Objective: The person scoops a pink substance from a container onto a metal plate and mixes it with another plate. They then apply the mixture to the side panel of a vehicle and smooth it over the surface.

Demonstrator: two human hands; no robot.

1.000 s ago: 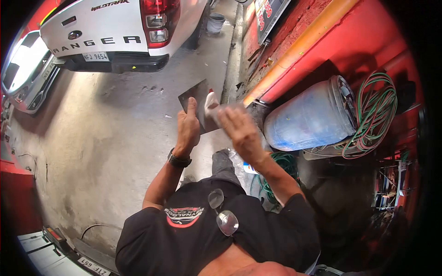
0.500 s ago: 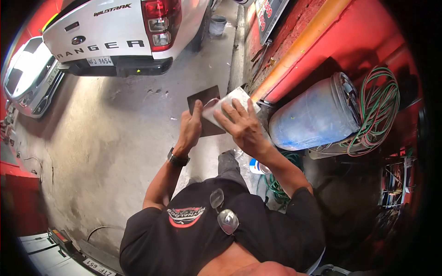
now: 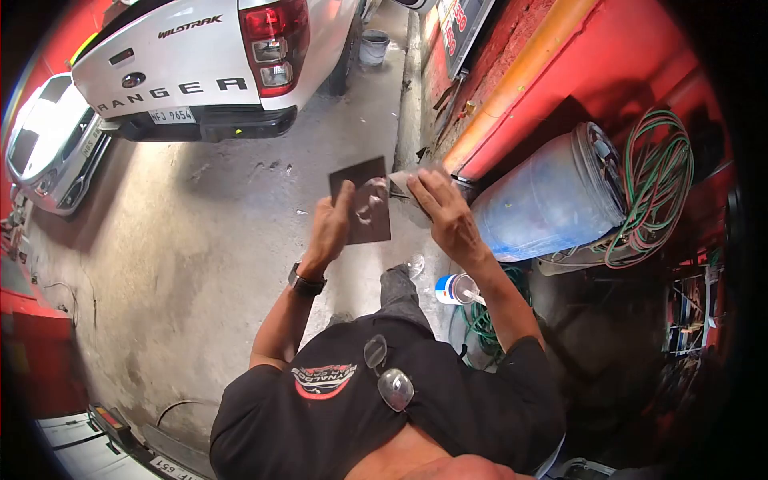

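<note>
My left hand (image 3: pixel 327 232) grips the left edge of a dark, flat, square board (image 3: pixel 362 227), thumb lying on top. A smear of pinkish-grey putty (image 3: pixel 374 200) sits on the board's face. In my right hand (image 3: pixel 450 214) is a pale, flat putty spreader (image 3: pixel 406 186), its fingers pressed across the face. The spreader is somewhat blurred, and its left edge is close to the board's right edge. Below my right forearm, an open can (image 3: pixel 456 290) with a white and blue label stands on the floor, a pale stick-like piece at its rim.
A white pickup truck (image 3: pixel 184 60) stands ahead on the left, with a silver car (image 3: pixel 54 156) beyond it. To the right are a blue barrel (image 3: pixel 532 200) and a coiled hose (image 3: pixel 660 188) by a red wall. Green hose (image 3: pixel 480 326) lies near the can; a bucket (image 3: pixel 374 48) stands farther off.
The spreader has moved right, off the board, and turned more edge-on, uncovering the putty. My right hand has shifted right; my left hand still holds the board, slightly lower.
</note>
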